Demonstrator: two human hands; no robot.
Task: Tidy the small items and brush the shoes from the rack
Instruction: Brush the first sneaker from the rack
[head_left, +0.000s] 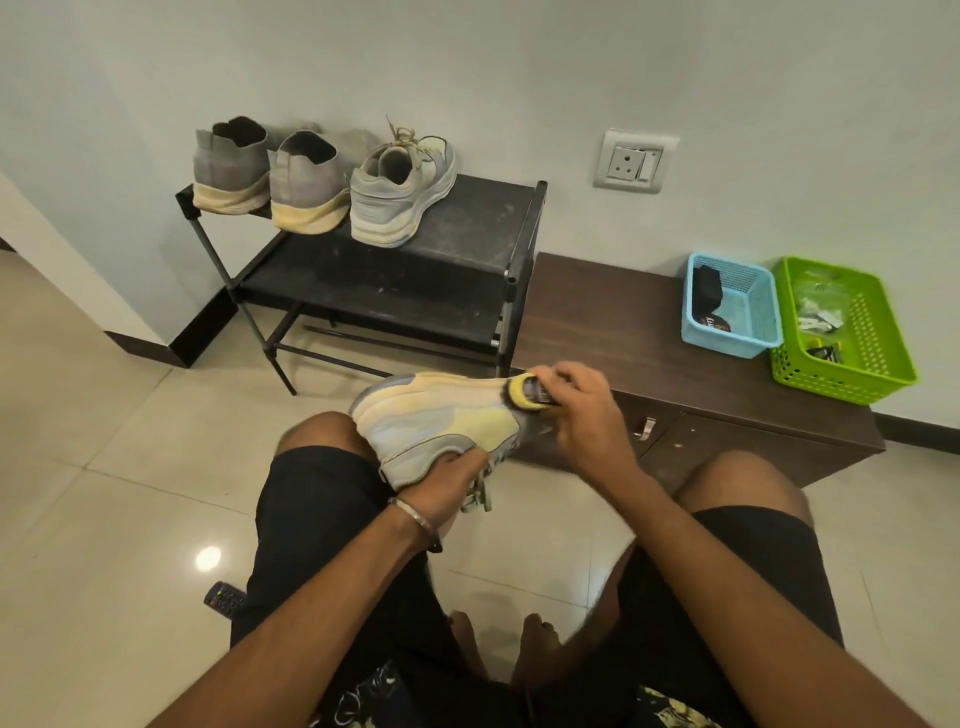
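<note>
Sneaker (441, 421), pale yellow-grey, gripped by left hand (447, 486); right hand (582, 410) clasps brush (530, 392).

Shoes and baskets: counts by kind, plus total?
Shoes: 4. Three on the rack; one in the left hand, brush in the right hand.
Baskets: 2, blue, green.
Total: 6.

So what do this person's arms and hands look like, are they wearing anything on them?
Both arms are bare, with no sleeves reaching the forearms and no gloves. The left hand has a thin metal bangle round its wrist. The right hand shows no ring, watch or band on the side that faces the camera.
</note>
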